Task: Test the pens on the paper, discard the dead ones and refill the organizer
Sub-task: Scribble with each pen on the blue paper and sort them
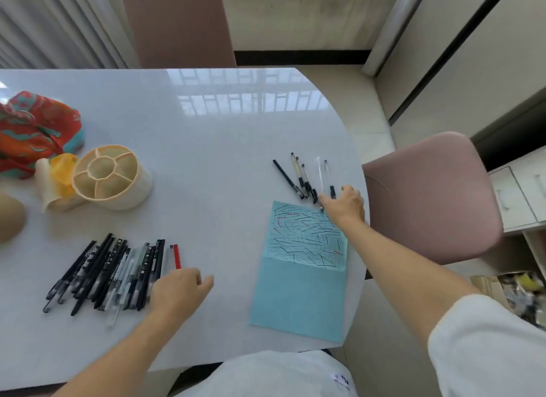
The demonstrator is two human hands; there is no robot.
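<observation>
Beside the right hand point(345, 203) lie five pens point(304, 178)

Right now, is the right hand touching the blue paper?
Cannot tell. In the head view the right hand overlaps the blue paper's far corner, but contact is hidden.

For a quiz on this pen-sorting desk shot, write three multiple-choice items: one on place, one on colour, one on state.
1. Where does the small group of pens lie?
A. Beyond the paper's far edge
B. Inside the organizer
C. On the chair

2. What colour is the scribbled paper?
A. Yellow
B. Light blue
C. White

3. What state is the round organizer in?
A. Packed with pens
B. Lidded
C. Empty, tipped on its side

Answers:
1 A: they lie on the table by the right hand.
2 B: the sheet is light blue.
3 C: its bare compartments face the camera.
</observation>
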